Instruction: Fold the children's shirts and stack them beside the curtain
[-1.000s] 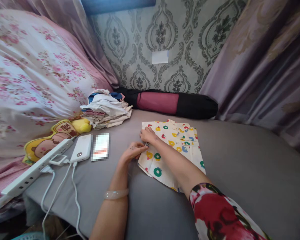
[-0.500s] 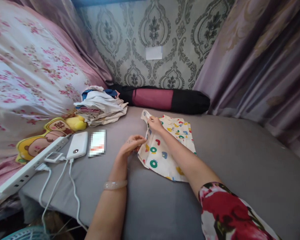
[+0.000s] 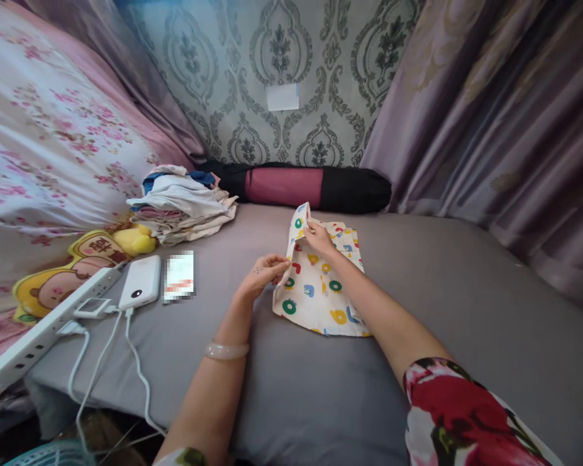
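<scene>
Printed shirt [image 3: 315, 307]: left edge raised

It is lying on the grey sheet [image 3: 447, 278]; the left hand [image 3: 267, 273] is pinching its left side, the right hand [image 3: 319, 239] grasping its far-left flap, seemingly tensing that edge (stacked clothes [image 3: 184, 202] are sitting far left).

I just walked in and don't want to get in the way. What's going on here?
A person is handling a printed cloth with both hands. The left hand pinches its left edge; the right hand grips it farther up, where a corner is lifted. Most of the cloth lies on a gray sheet. A pile of fabric sits farther back, to the left.
</scene>
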Tool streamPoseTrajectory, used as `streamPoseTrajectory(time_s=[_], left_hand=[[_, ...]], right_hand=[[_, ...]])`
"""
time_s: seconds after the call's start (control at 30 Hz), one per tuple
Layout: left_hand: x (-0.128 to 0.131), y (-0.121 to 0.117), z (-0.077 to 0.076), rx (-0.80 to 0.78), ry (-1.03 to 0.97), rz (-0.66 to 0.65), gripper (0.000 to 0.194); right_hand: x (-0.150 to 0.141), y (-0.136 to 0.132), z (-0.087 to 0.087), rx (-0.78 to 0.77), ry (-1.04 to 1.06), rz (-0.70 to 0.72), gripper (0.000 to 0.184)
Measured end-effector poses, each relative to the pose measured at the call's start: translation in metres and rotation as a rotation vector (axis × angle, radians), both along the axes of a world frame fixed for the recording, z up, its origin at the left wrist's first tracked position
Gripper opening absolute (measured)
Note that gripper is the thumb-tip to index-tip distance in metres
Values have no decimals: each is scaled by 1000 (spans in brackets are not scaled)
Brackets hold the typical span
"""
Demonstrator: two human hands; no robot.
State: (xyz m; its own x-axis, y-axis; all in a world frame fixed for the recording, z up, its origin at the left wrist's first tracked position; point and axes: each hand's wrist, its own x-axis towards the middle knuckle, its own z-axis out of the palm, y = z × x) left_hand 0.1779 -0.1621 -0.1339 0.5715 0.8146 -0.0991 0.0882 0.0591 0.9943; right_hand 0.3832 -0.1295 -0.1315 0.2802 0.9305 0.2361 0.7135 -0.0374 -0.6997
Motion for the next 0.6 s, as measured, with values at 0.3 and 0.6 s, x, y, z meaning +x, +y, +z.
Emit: streamPoseTrajectory(time_s=[0.3,0.6], left_hand=[[2,10,-18,350,146,176,26],[12,8,-38,823,492,-12,36]], right_hand=[[27,-20,-16,-45,197,-102,19],[41,-23,-18,-293,211,-217,33]])
